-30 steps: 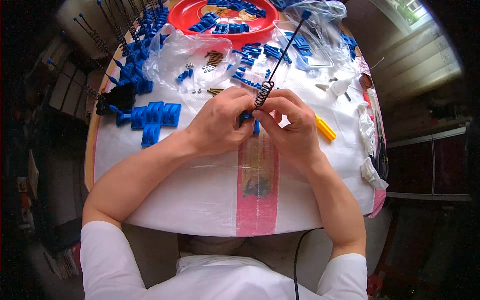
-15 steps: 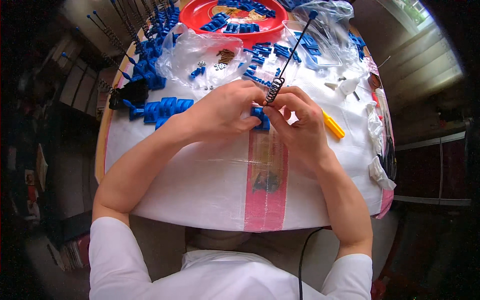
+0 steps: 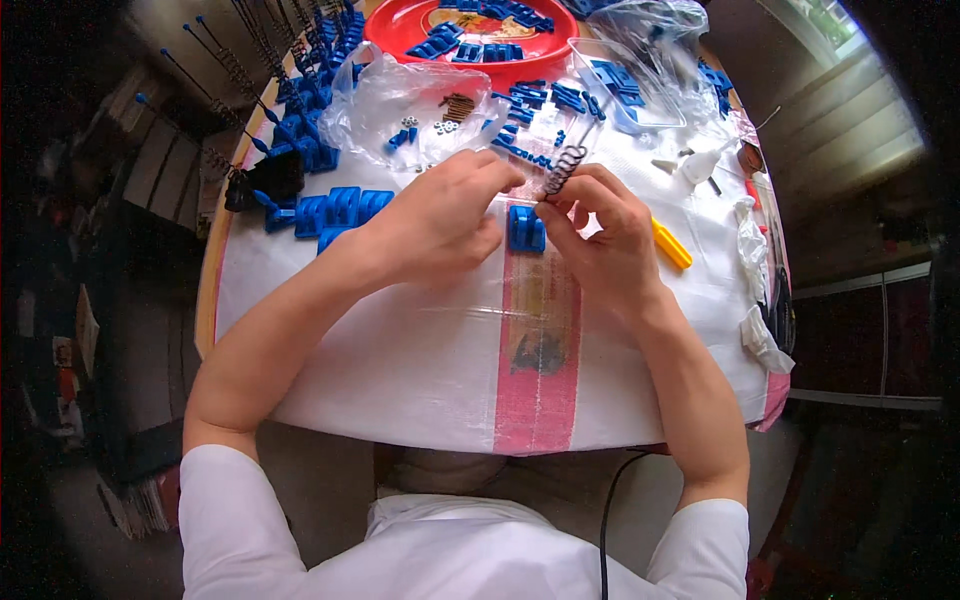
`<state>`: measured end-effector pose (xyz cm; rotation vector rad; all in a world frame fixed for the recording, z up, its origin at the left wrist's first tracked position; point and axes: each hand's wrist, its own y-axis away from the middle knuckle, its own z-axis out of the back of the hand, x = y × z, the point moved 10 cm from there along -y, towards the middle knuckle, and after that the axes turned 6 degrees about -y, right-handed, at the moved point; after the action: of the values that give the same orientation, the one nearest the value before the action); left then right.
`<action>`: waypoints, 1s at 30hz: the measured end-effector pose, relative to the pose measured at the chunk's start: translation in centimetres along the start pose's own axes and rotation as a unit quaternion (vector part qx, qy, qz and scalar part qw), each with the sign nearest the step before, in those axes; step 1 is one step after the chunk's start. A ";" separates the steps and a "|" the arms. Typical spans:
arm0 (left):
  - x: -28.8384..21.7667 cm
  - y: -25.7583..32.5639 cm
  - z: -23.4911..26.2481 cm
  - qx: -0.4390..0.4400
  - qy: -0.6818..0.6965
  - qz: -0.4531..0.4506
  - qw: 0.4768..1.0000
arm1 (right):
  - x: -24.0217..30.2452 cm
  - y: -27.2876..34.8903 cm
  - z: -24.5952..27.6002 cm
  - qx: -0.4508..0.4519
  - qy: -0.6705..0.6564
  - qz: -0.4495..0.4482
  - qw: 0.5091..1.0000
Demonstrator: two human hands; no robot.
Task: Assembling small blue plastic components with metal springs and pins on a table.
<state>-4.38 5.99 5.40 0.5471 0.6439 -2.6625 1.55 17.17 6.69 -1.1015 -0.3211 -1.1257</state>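
My right hand (image 3: 605, 225) pinches the lower end of a dark coil spring (image 3: 565, 170) between thumb and fingers; the spring leans up and to the right. My left hand (image 3: 455, 215) is close by on the left, its index finger and thumb apart with nothing seen between them; its other fingers are partly hidden. Between the two hands a small blue ridged plastic part (image 3: 527, 229) rests on the white sheet (image 3: 400, 370), untouched by either. Left of my left forearm lie joined blue plastic parts (image 3: 343, 207).
Behind my hands are a clear bag (image 3: 365, 110) with brown screws (image 3: 458, 107) and nuts, small blue pieces (image 3: 520, 115), a red basin (image 3: 385, 40) and a clear tray (image 3: 655, 115). A yellow handle (image 3: 671, 245) lies right. Blue assemblies with upright springs (image 3: 300, 130) crowd the far left.
The long dark rod with a blue tip that rose from the spring no longer shows clearly. My left fingers have come away from the spring's base, and the blue part is more exposed.
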 end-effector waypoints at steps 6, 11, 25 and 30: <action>-0.6 -1.6 -0.2 -0.027 0.001 0.008 1.000 | -0.6 -0.2 2.0 -0.029 0.008 0.001 1.000; -1.1 -1.8 -1.3 -0.072 0.028 -0.005 0.997 | -1.0 -0.3 2.9 -0.029 0.018 0.006 0.999; -0.8 -2.3 -3.3 -0.047 0.057 0.005 0.997 | -1.2 -0.4 2.1 0.008 0.025 0.002 1.000; -1.2 -2.0 -2.8 -0.084 0.062 -0.021 0.994 | -1.4 -0.4 2.1 0.021 0.038 -0.013 0.999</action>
<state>-3.44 9.32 4.37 0.6601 0.9151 -2.5970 1.23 19.72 6.93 -1.0179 -0.2990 -1.1748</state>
